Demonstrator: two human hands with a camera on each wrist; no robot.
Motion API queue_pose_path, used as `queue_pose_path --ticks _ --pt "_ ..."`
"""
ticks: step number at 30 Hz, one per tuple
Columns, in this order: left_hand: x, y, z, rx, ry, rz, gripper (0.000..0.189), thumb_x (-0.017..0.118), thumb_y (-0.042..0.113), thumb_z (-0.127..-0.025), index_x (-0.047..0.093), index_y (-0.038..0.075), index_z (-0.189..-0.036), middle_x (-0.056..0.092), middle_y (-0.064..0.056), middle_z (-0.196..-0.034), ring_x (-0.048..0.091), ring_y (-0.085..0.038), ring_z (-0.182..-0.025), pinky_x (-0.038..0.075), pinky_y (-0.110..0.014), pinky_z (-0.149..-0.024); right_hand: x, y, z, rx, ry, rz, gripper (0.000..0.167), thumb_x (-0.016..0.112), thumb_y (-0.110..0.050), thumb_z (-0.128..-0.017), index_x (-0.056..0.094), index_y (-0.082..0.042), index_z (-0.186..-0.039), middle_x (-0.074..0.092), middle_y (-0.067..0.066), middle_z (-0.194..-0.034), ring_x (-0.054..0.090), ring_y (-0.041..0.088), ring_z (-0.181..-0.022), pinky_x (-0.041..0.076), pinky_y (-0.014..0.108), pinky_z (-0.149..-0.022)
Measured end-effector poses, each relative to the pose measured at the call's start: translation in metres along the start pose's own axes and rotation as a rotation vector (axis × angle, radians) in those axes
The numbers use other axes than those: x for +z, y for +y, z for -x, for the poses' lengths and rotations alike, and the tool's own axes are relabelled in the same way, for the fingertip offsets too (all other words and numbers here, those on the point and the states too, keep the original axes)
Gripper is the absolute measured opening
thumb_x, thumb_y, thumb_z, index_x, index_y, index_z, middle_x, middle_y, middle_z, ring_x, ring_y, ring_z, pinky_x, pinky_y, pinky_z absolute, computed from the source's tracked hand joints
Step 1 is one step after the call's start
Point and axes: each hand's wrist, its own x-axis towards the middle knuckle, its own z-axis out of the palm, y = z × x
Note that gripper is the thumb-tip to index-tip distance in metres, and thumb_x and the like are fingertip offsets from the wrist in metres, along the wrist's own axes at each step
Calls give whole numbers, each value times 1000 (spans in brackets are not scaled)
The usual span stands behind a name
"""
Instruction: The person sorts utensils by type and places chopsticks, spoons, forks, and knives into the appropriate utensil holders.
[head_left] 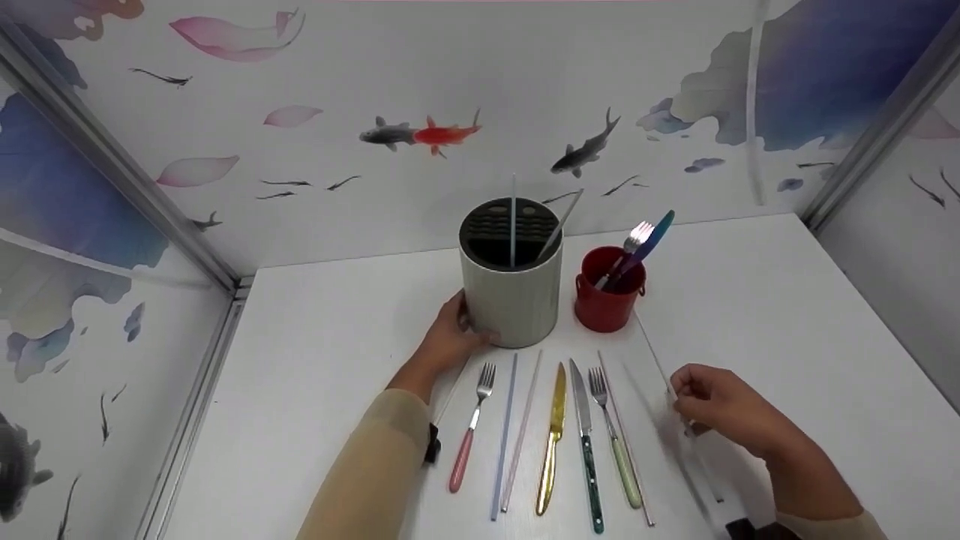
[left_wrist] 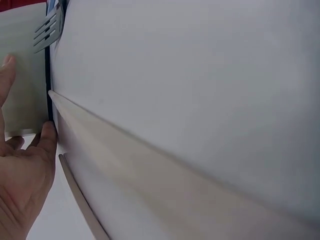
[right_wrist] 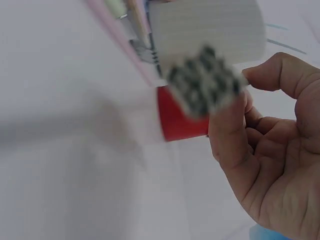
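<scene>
My left hand (head_left: 448, 341) grips the lower left side of a pale grey utensil holder (head_left: 511, 304) with a black slotted top. Two thin sticks (head_left: 513, 225) stand in the holder. My right hand (head_left: 724, 405) pinches a thin pale chopstick (head_left: 654, 348) between thumb and fingers above the table, right of the laid-out cutlery. In the right wrist view, a blurred, black-and-white patterned square end (right_wrist: 205, 82) points at the camera. Just right of the holder stands a red bucket (head_left: 604, 311) with a fork (head_left: 637, 236) and a blue-purple knife (head_left: 658, 234) in it.
Before the holder lie a pink-handled fork (head_left: 463, 457), a gold knife (head_left: 551, 454), a green-handled knife (head_left: 590, 465), a light-green-handled fork (head_left: 625, 472), a blue stick (head_left: 504, 442) and several other thin sticks. A printed wall (head_left: 337, 225) rises behind the white table (head_left: 300, 360).
</scene>
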Motion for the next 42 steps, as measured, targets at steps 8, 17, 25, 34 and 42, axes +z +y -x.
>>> queue_pose_path --ticks 8,17,25,34,42 --pt "0 0 1 -13 7 -7 110 89 36 -81 21 22 -166 35 -5 -168 33 -26 -156 30 -42 -128 13 -30 -25 -143 189 -191 13 58 -3 -102 54 6 -111 62 2 -90 64 14 -82 64 34 -74" --pt "0 0 2 -30 6 -22 109 88 34 -83 19 23 -167 33 -4 -169 33 -26 -157 30 -43 -128 22 -76 -48 -188 463 -503 15 61 -15 -105 56 -4 -114 63 1 -96 63 14 -94 64 27 -80" --pt "-1 -1 1 -22 1 -31 109 87 36 -83 19 21 -167 34 -5 -168 35 -26 -156 31 -42 -127 22 -119 -67 -314 633 -611 19 65 -16 -103 58 -6 -117 68 10 -109 71 19 -102 63 28 -86" --pt "-2 -2 -1 -6 -7 17 111 88 34 -83 18 17 -167 33 -8 -168 34 -26 -156 32 -40 -127 18 -153 -93 -436 672 -684 16 63 -9 -102 55 -1 -112 60 12 -101 66 22 -94 63 30 -86" --pt "-1 -4 -2 -17 1 4 112 89 35 -82 19 17 -167 32 -8 -169 34 -27 -156 32 -41 -127 22 -173 -115 -511 694 -666 16 66 -8 -100 59 -5 -114 63 11 -103 71 21 -98 62 31 -90"
